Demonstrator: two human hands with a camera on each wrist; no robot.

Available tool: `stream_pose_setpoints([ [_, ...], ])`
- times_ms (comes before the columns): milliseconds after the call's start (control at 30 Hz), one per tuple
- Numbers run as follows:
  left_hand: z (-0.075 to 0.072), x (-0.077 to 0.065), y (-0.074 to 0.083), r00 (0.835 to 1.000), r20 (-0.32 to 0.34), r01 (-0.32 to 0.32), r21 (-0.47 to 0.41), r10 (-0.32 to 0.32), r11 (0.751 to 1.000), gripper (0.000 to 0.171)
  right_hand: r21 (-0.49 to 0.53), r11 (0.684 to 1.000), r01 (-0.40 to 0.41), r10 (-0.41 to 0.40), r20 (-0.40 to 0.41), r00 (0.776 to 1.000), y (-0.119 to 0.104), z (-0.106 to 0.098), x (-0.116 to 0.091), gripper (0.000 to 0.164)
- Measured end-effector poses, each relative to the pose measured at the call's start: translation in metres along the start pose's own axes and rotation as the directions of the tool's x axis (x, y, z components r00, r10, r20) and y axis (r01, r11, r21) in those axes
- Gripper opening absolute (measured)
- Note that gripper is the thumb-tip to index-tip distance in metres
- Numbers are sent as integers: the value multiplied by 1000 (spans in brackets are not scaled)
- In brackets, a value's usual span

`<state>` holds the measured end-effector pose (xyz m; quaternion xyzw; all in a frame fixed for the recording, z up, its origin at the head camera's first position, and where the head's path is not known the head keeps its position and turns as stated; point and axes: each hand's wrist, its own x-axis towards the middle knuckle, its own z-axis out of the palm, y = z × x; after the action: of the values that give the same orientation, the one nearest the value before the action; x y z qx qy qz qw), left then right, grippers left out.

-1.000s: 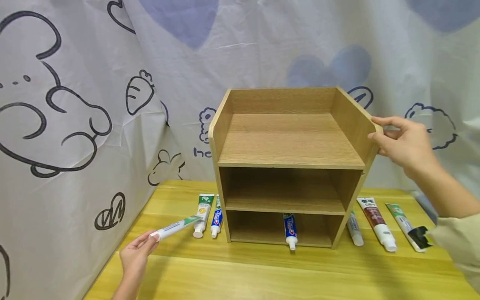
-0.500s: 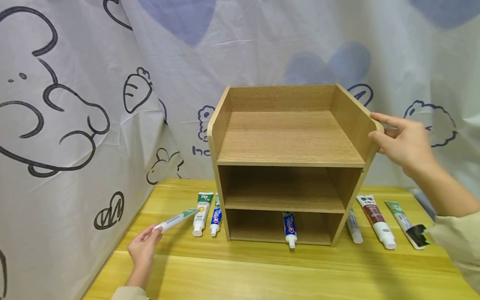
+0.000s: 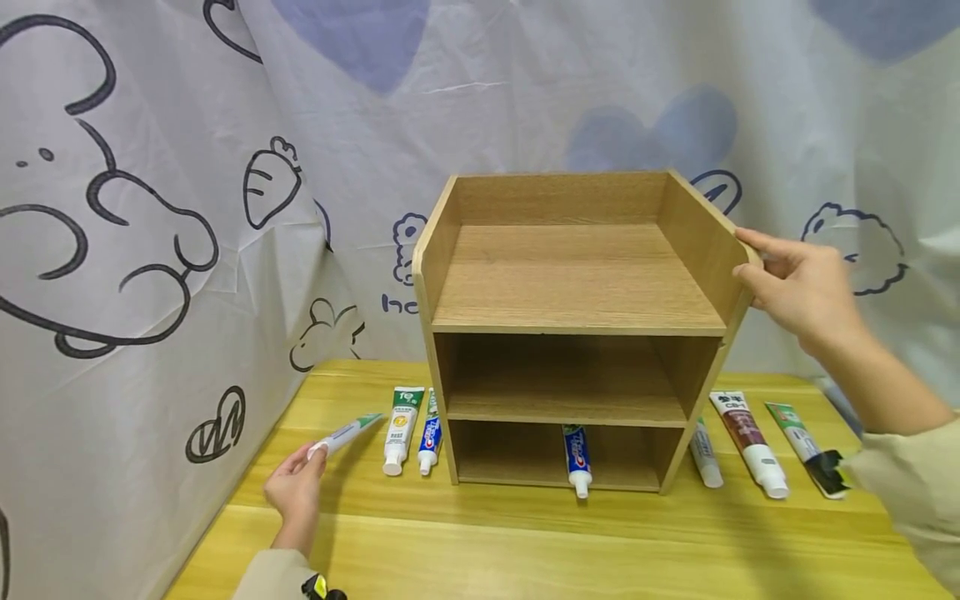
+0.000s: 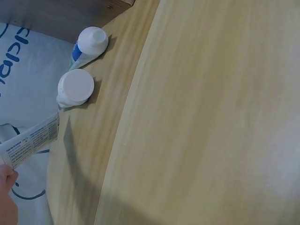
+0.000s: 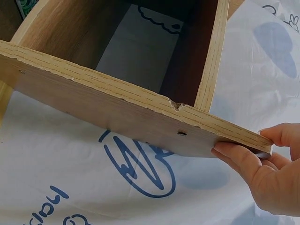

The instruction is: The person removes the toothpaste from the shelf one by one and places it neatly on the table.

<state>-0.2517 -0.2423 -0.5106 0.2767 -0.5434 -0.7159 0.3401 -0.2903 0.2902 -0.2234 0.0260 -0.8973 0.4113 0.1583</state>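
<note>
My left hand [image 3: 294, 492] pinches a white-and-green toothpaste tube [image 3: 347, 434] near its cap end. Its green tail points away, just left of a white toothpaste tube with a green end [image 3: 402, 427] lying on the table. In the left wrist view, small print shows on the held tube [image 4: 33, 138], and only part of the hand [image 4: 7, 197] is visible. With thumb and fingers, my right hand [image 3: 812, 292] grips the upper front edge of the right side panel of a wooden shelf unit [image 3: 577, 279]. The right wrist view shows that hand [image 5: 269, 173] at the panel's corner.
A blue toothpaste tube [image 3: 430, 440] lies left of the shelf unit. Another blue tube [image 3: 577, 458] sticks out of the bottom compartment. Right of the unit lie a white tube [image 3: 706, 457], a brown-and-white tube [image 3: 752, 443] and a green-and-white tube [image 3: 801, 442]. A printed curtain [image 3: 510, 100] hangs behind.
My left hand has moved a little right and away from me. The held tube's tail has shifted left and no longer overlaps the white-and-green tube in view. My right hand keeps its grip.
</note>
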Motion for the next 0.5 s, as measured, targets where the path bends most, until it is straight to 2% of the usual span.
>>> stream_pose_setpoints([
  [133, 15, -11, 11, 999, -42, -12, 72, 15, 997, 14, 17, 1000, 3, -4, 9, 1000, 3, -1, 5, 49],
  [233, 24, -16, 16, 998, -40, -39, 143, 45, 989, 26, 22, 1000, 9, -10, 9, 1000, 5, -1, 9, 49],
  [333, 31, -16, 16, 998, -43, -29, 206, 39, 978, 36, 17, 1000, 13, -13, 8, 1000, 6, -1, 13, 49],
  [500, 37, -13, 11, 995, -73, -42, 260, 63, 965, 35, 15, 1000, 12, -12, 4, 1000, 8, -1, 19, 49],
])
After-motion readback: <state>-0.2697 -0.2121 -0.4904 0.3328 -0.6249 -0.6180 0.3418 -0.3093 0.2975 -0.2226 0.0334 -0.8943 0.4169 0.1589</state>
